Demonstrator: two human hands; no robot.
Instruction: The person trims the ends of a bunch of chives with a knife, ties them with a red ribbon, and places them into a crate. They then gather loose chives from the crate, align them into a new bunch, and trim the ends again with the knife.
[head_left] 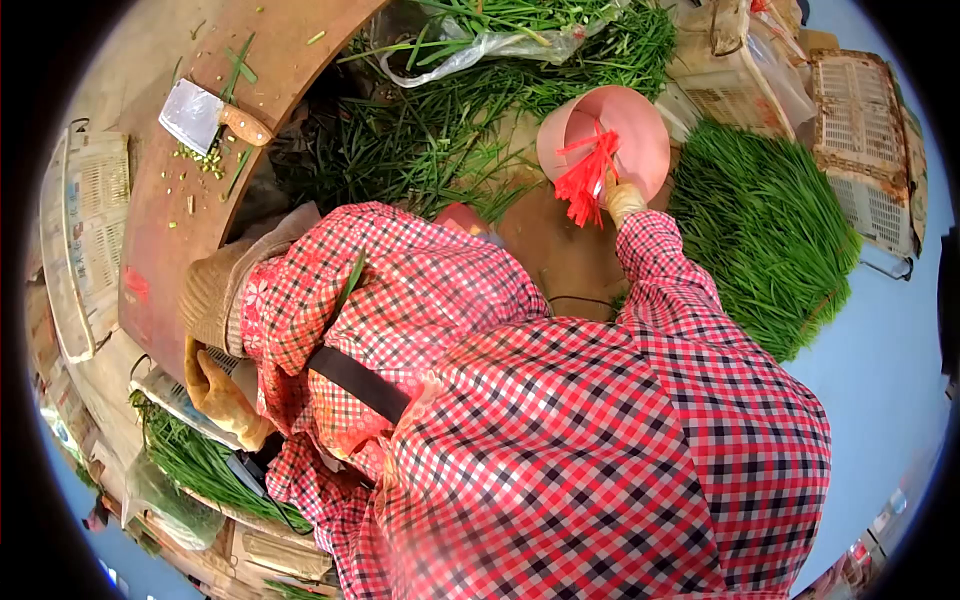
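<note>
My right hand, in a pale glove, is closed on a bunch of red plastic strips. The strips spread across the mouth of a pink bucket, and some hang past its near rim. At far left, my left hand wears a yellowish glove with its fingers apart. No object shows in it, though part of the hand is turned away. Close by are a brown knitted item and, below, a black device. Red checked cloth covers my arms and lap.
Right of the bucket lies a big heap of green leafy stalks. More cut greens fill the back. A cleaver rests on the curved brown tabletop. Plastic crates stand at right, and another crate at left.
</note>
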